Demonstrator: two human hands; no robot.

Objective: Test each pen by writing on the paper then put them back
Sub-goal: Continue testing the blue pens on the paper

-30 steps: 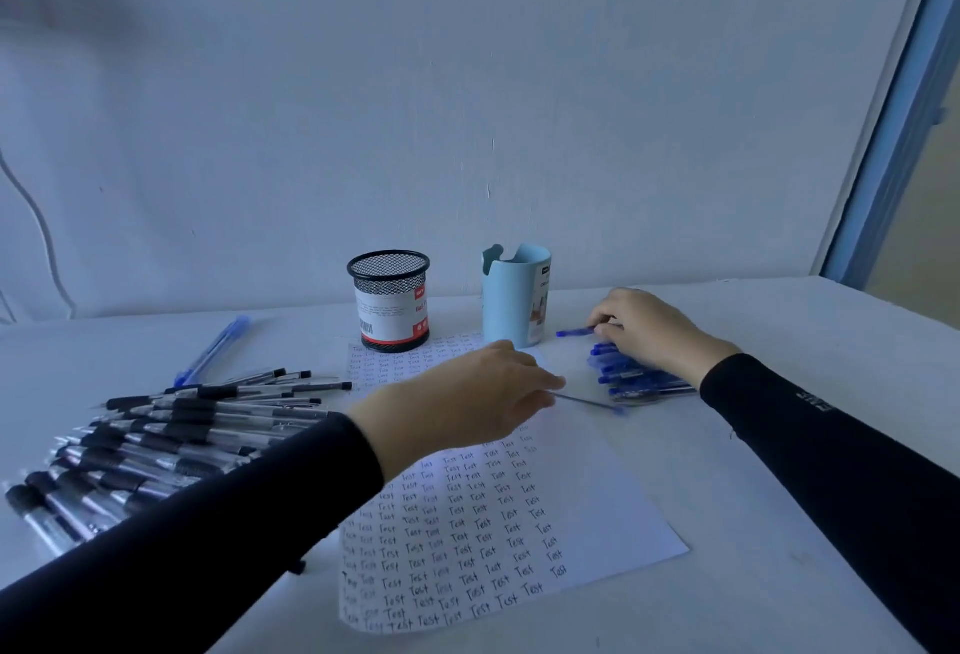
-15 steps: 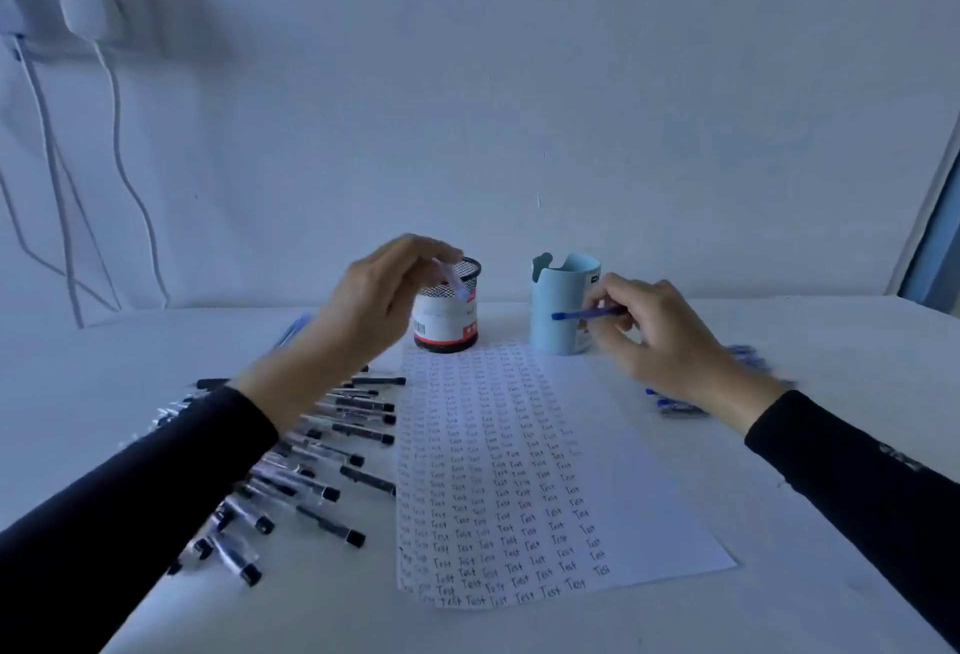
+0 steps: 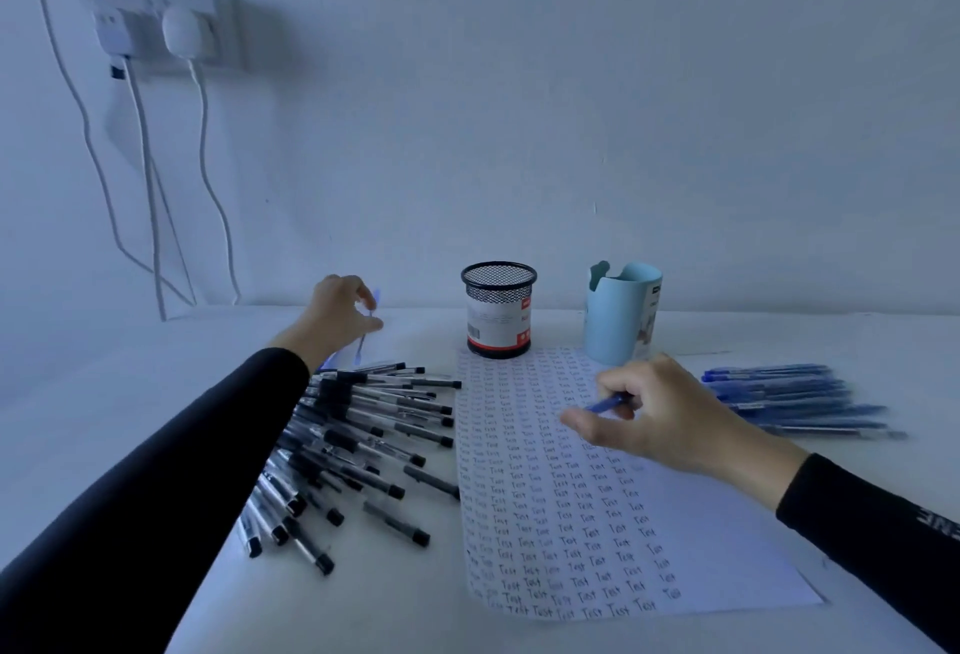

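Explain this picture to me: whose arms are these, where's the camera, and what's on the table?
No machine: a person with two bare hands, filmed by one camera worn on the head, looking down. On the table lie a paper covered with "Test", black pens to its left, blue pens to its right, and behind it a mesh cup and a light blue holder. The right hand grips a blue pen over the paper; the left hand pinches a slim blurred pen beyond the black ones.

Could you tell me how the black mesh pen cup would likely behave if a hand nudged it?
Nothing sticks out of the mesh cup, so it is probably light and slides easily. Knocked over, its round wall would likely roll.
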